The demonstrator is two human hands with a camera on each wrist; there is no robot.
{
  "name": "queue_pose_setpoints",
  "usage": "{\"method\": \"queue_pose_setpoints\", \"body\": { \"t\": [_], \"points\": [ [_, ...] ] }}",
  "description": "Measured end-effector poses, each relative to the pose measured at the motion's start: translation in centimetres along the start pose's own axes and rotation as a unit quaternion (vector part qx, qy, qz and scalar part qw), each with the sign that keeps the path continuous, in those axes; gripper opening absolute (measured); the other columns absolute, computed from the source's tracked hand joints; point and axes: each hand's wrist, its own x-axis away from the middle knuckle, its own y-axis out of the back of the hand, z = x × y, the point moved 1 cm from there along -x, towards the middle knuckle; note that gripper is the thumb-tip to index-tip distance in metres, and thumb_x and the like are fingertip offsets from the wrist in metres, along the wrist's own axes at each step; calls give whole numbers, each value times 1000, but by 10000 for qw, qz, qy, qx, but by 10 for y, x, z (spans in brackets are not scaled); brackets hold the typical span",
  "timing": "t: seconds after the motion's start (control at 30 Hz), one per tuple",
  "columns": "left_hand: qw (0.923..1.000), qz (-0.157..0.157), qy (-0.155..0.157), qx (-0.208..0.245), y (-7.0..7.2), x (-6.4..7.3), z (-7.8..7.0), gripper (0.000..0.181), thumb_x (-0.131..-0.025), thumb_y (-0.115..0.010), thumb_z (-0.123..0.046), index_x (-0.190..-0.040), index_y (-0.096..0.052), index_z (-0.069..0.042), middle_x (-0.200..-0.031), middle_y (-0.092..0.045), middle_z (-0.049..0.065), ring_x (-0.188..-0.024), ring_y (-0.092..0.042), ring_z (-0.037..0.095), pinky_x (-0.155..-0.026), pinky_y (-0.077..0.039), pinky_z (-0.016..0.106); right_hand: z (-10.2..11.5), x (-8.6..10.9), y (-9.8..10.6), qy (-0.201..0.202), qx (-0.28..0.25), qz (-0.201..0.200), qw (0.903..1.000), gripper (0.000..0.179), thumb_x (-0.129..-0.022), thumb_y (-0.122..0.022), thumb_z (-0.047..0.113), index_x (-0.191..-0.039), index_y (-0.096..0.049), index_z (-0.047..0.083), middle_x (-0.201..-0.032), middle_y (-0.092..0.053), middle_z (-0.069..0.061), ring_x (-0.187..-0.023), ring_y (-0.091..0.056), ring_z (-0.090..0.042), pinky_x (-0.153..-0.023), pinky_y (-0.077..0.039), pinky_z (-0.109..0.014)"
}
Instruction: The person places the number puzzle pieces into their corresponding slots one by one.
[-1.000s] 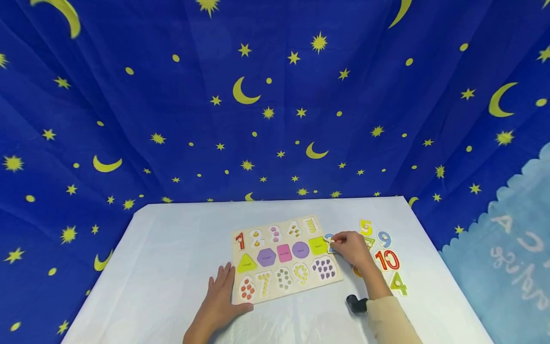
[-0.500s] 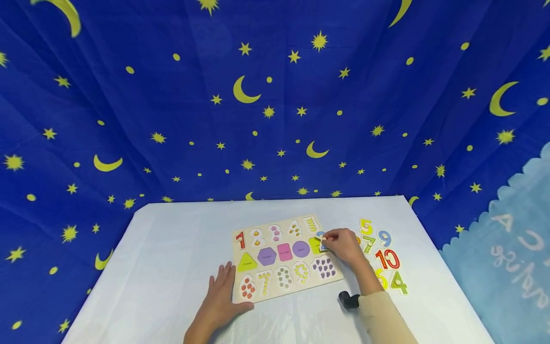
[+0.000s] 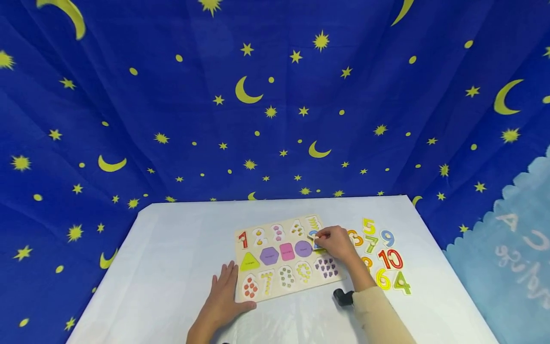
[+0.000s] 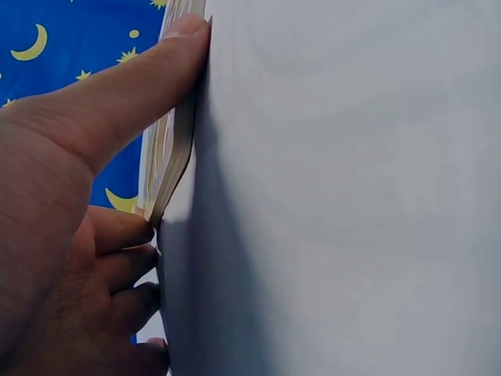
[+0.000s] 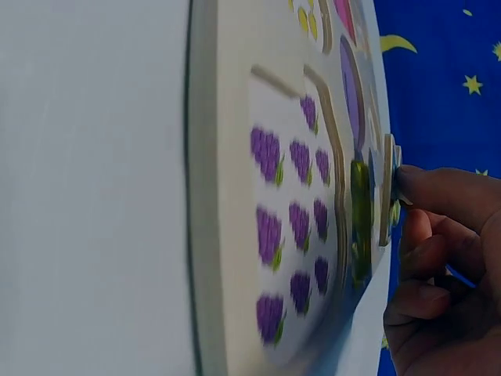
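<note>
A pale wooden puzzle board (image 3: 312,280) lies on the white table, with number recesses showing printed fruit and a middle row of coloured shapes. My left hand (image 3: 220,297) rests at the board's lower left corner, fingers extended along the side; in the left wrist view the thumb (image 4: 133,98) presses the board's edge. Between thumb and fingers my right hand (image 3: 337,242) pinches a blue number 2 piece (image 5: 387,192), held tilted above the board near the yellow-green square (image 5: 360,219), which it partly covers. A red number 1 (image 3: 243,240) sits in the top left recess.
Right of the board lie several loose number pieces, among them a yellow 5 (image 3: 368,226), blue 9 (image 3: 387,238), red 10 (image 3: 391,259) and green 4 (image 3: 401,283). A black device (image 3: 343,297) sits by my right wrist. Blue star-patterned cloth (image 3: 193,119) hangs behind the table.
My right hand has moved left with the blue number 2, from the board's right edge to over the square. More loose numbers are uncovered. The left hand stays in place.
</note>
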Motion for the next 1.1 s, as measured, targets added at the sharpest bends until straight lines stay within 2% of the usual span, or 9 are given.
{"method": "queue_pose_setpoints", "body": {
  "t": [0.13, 0.4, 0.63, 0.9, 1.1],
  "points": [
    [10000, -9, 13, -24, -3, -1, 0, 118, -64, -82, -57, -149, -27, 3, -155, -21, 22, -143, -8, 39, -112, -3, 57, 3, -2, -5, 9, -82, 129, 9999, 10, -79, -76, 17, -86, -74, 10, -68, -61, 4, -65, -56, -13, -64, -47, -30],
    [10000, -3, -99, 0, -9, -4, -1, 117, -64, -82, -55, -149, -27, 3, -155, -21, 21, -143, -8, 40, -111, -3, 57, 9, -3, -9, -94, -102, 85, 9999, 10, -78, -77, 16, -87, -74, 10, -68, -60, 3, -65, -55, -14, -62, -46, -29],
    [10000, -21, -48, -1, -6, -3, 1, 117, -64, -82, -55, -149, -26, 2, -156, -20, 20, -143, -7, 38, -112, -2, 56, 21, -9, -23, 166, -171, 16, 9997, 13, -78, -77, 15, -89, -75, 9, -68, -61, 4, -66, -54, -13, -62, -46, -28],
    [10000, -26, -49, -10, -2, -1, 1, 116, -64, -82, -54, -149, -27, 3, -155, -20, 21, -143, -7, 39, -112, -2, 56, 35, -14, -40, 162, -330, 184, 9992, 8, -78, -77, 15, -85, -75, 11, -66, -60, 5, -62, -54, -11, -59, -46, -27],
    [10000, -61, -60, -3, 0, 1, 2, 116, -65, -82, -54, -149, -27, 4, -155, -21, 22, -143, -8, 39, -112, -2, 56, 46, -18, -50, 346, -282, 242, 9987, 6, -78, -77, 16, -82, -74, 13, -66, -60, 6, -63, -54, -12, -61, -45, -29]
  ]
}}
